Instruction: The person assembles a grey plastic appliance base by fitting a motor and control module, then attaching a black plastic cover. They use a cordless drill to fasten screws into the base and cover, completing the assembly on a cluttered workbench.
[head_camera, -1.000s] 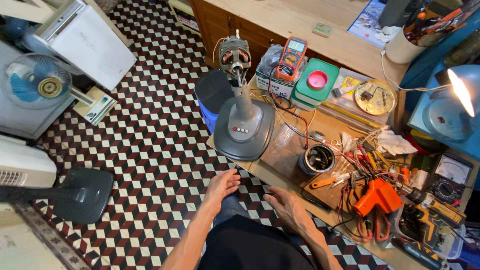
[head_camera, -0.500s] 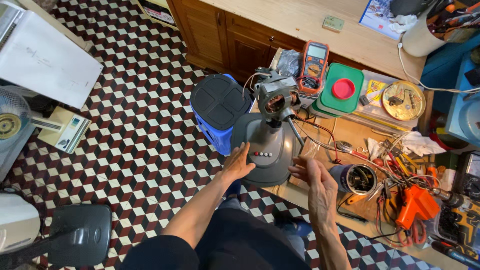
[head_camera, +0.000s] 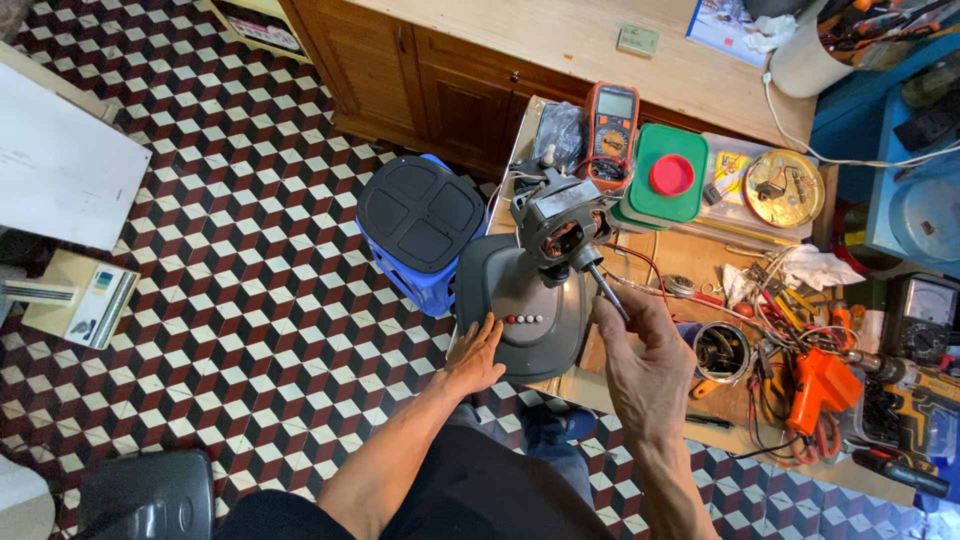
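- Fan motor (head_camera: 560, 232) stands on its grey stand base (head_camera: 520, 320), at the near edge of the wooden workbench (head_camera: 700, 270), with its shaft (head_camera: 607, 291) pointing toward the person
- right hand (head_camera: 645, 365) is closed around the shaft, fingertips pinching it just beside the motor
- left hand (head_camera: 477, 352) lies flat and released, fingers spread, pressing the near left edge of the base
- blue stool (head_camera: 420, 225) stands on the tiled floor just left of the base
- orange meter (head_camera: 611, 132) and a green box with a red lid (head_camera: 668, 178) lie behind the motor
- orange tool (head_camera: 822, 385) and loose wires lie to the right of the motor
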